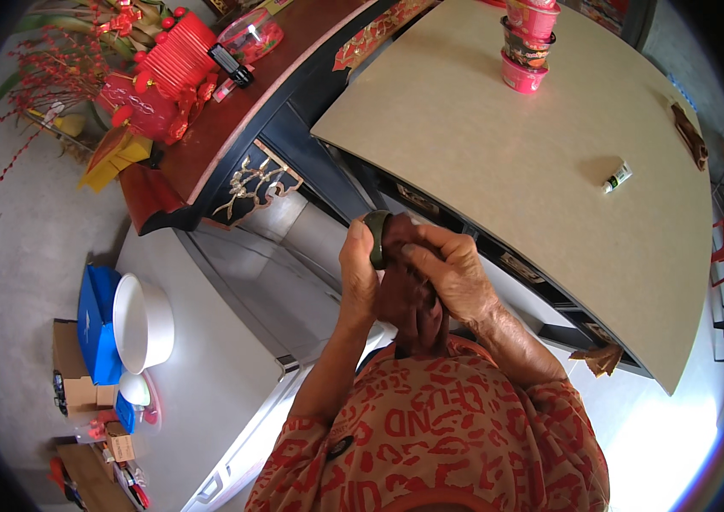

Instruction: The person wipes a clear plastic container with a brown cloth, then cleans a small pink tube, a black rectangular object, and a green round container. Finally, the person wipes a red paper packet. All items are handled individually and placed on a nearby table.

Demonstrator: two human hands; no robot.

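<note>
In front of my chest, my left hand (359, 266) is closed on a glossy dark green bangle (376, 242), its thumb up along the outer side. A crumpled brown cloth (403, 294) is bunched against the bangle and hangs down between my hands. My right hand (457, 275) pinches that cloth, thumb and forefinger pressed together close to the bangle. Part of the bangle is hidden behind the cloth and fingers. Lying apart on the beige table is a small white-and-green tube (616, 177).
The beige table (464, 128) bears a stack of pink tubs (526, 51) and a brown strip (689, 136). To the left stand a dark red cabinet (268, 51) with red decorations and a white surface (200, 341) with a white basin (142, 324) and blue box (99, 324).
</note>
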